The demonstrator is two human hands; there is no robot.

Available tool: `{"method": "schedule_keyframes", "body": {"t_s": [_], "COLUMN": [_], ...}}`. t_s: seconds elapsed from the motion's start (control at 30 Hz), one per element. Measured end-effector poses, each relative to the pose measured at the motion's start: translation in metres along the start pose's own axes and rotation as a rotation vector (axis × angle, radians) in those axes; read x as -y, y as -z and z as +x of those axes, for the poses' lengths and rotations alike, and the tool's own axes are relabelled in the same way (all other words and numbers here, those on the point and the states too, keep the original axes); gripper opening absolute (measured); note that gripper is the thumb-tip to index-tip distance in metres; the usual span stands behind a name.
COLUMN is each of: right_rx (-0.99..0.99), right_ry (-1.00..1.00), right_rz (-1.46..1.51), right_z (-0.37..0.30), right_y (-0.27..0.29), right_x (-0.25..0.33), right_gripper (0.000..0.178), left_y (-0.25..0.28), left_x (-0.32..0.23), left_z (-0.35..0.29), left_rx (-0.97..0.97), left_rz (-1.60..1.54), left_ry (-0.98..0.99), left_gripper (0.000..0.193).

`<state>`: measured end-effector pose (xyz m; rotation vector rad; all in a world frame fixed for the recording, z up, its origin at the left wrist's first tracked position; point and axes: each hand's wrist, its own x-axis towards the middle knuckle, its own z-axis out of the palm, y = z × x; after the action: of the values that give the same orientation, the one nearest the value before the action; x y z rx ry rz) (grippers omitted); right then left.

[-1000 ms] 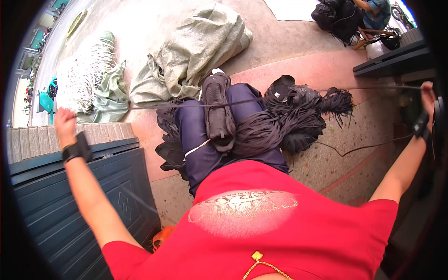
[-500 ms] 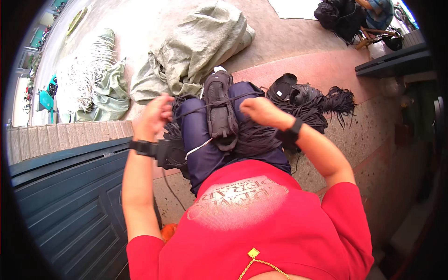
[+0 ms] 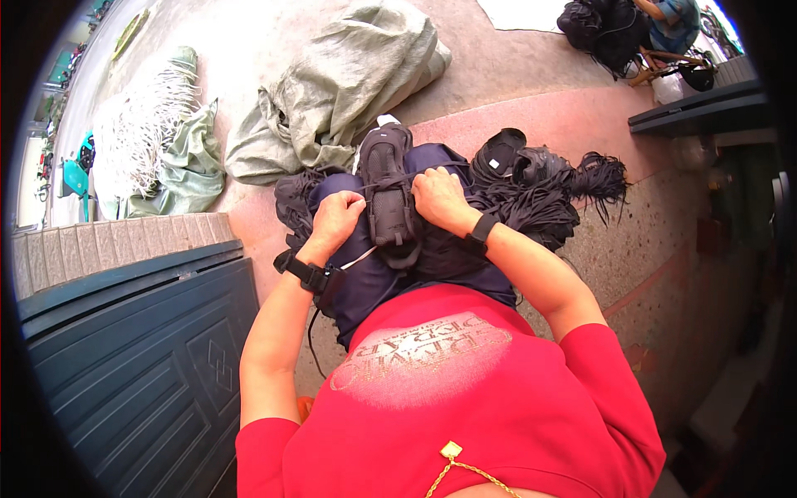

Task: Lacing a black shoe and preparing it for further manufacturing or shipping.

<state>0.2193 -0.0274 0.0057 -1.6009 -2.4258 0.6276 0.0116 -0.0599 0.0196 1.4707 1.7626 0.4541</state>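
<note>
Across my lap lies a black shoe upper (image 3: 393, 217), with a dark shoelace strung across it. At its left edge my left hand (image 3: 335, 219) is closed in a pinch on the shoelace. Close against the opposite edge is my right hand (image 3: 442, 199), its fingers curled and pressed together at the lace, which is partly hidden there. A thin white cord (image 3: 359, 258) shows by the shoe's near end. More black shoe uppers (image 3: 502, 152) and a bundle of black laces (image 3: 527, 203) lie to the right of my legs.
A large grey-green woven sack (image 3: 349, 79) lies ahead on the floor. Left of it, white laces (image 3: 154, 133) spill over a green sack (image 3: 195, 158). A blue panelled door (image 3: 141, 357) stands at my left. Another person (image 3: 674, 25) sits far right beside black bundles (image 3: 610, 33).
Both hands came inward and down to the shoe's sides; half a second ago they were spread apart with the shoelace stretched between them. The shoe has barely moved.
</note>
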Motion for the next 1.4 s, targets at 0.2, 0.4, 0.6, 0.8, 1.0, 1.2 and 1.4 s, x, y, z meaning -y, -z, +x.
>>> {"method": "schedule_keyframes", "body": {"t_s": [0.2, 0.4, 0.6, 0.8, 1.0, 1.2, 1.4], "right_rx": [0.039, 0.052, 0.017, -0.030, -0.094, 0.024, 0.098], "right_ry": [-0.012, 0.208, 0.360, 0.144, 0.139, 0.077, 0.044], "right_rz": [-0.086, -0.088, -0.220, -0.073, -0.332, -0.270, -0.111], "right_z": [0.003, 0.005, 0.009, 0.004, -0.001, -0.008, -0.001], "right_y": [-0.005, -0.004, -0.004, -0.002, -0.003, 0.008, -0.008], "right_x": [0.005, -0.007, -0.008, 0.001, 0.006, 0.024, 0.005], "right_gripper": [0.016, 0.012, 0.006, 0.009, 0.023, 0.031, 0.018], "left_y": [-0.004, -0.014, -0.014, -0.020, -0.024, -0.015, -0.026], "left_x": [0.000, 0.002, -0.002, -0.005, -0.014, -0.014, 0.004], "left_z": [0.002, 0.004, 0.005, 0.004, -0.015, -0.011, -0.002], "left_rx": [-0.084, -0.221, -0.173, -0.327, -0.344, -0.125, -0.200], "left_rz": [0.124, 0.450, 0.443, 0.466, 0.662, 0.600, 0.323], "left_ry": [0.052, -0.202, -0.245, -0.274, -0.363, -0.232, -0.264], "left_gripper": [0.022, 0.014, 0.015, 0.012, 0.019, 0.019, 0.019]}}
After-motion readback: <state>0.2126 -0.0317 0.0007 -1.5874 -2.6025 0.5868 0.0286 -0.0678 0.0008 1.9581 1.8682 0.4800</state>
